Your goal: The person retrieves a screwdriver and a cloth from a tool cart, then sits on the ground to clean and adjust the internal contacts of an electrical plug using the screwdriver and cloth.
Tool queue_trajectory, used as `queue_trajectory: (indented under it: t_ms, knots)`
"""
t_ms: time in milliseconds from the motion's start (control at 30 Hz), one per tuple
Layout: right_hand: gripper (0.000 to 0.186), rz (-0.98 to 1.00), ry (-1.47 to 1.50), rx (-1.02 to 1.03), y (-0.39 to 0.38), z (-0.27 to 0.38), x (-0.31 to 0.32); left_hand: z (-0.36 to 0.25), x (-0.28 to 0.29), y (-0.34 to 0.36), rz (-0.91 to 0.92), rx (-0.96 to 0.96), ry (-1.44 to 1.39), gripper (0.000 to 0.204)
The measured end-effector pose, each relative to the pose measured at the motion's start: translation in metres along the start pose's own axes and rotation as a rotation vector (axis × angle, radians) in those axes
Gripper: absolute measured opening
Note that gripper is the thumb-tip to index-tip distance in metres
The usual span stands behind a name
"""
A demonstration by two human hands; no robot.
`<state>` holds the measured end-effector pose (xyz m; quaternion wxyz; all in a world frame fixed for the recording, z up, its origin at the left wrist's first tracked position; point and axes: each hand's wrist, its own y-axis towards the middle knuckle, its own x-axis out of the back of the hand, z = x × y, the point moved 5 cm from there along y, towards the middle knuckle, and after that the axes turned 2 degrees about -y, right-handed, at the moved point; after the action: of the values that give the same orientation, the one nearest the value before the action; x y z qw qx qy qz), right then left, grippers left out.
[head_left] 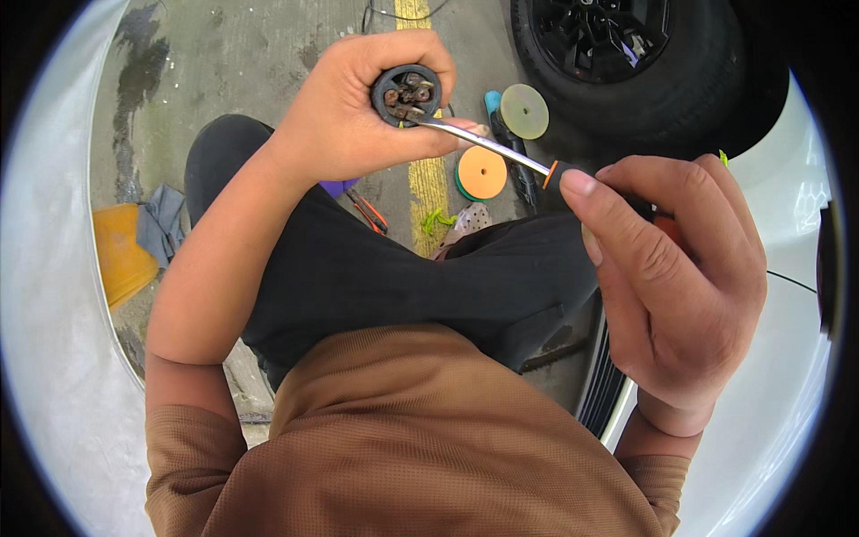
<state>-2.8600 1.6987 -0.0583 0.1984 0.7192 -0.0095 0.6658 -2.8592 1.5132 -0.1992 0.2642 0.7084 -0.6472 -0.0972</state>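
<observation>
You are gripping a round black plug (407,93) in your left hand (358,107), fingers clenched around its body, its open face turned up toward you. Rusty terminals are showing inside that face. Your right hand (667,277) is holding a screwdriver (501,150), fingers closed around the handle with the thumb lying along it near the orange collar. The long axis of the screwdriver is running from lower right to upper left, with the tip pointing up-left and touching the terminals inside the plug. Both things are sitting above your raised knee, clear of the floor. On the concrete floor beyond, an orange disc (481,172) and a green disc (524,111) are lying just beside each other, near a yellow line (428,183). A black tyre (626,63) is standing at upper right.
</observation>
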Motion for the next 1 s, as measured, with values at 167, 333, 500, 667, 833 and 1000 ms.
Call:
queue_trajectory:
  t_ms: [167, 333, 500, 667, 833, 1000]
  knots:
    - [0.041, 0.028, -0.062, -0.024, 0.012, 0.002, -0.008, 0.02, -0.001, 0.004, -0.066, -0.058, -0.165, 0.028]
    - [0.039, 0.071, -0.11, 0.023, 0.024, 0.004, -0.008, 0.027, 0.002, 0.006, -0.091, -0.105, -0.261, 0.026]
    - [0.035, 0.084, -0.055, 0.021, 0.036, 0.006, -0.002, 0.028, 0.005, 0.004, -0.143, -0.136, -0.375, 0.024]
    - [0.033, 0.148, -0.096, 0.013, 0.046, 0.016, 0.001, 0.026, 0.008, 0.003, -0.144, -0.158, -0.389, 0.025]
    - [0.032, 0.126, -0.159, 0.053, 0.049, 0.025, 0.004, 0.022, 0.01, 0.001, -0.136, -0.192, -0.358, 0.026]
    - [0.031, 0.136, -0.119, 0.008, 0.048, 0.025, 0.003, 0.018, 0.012, 0.002, -0.179, -0.244, -0.27, 0.027]
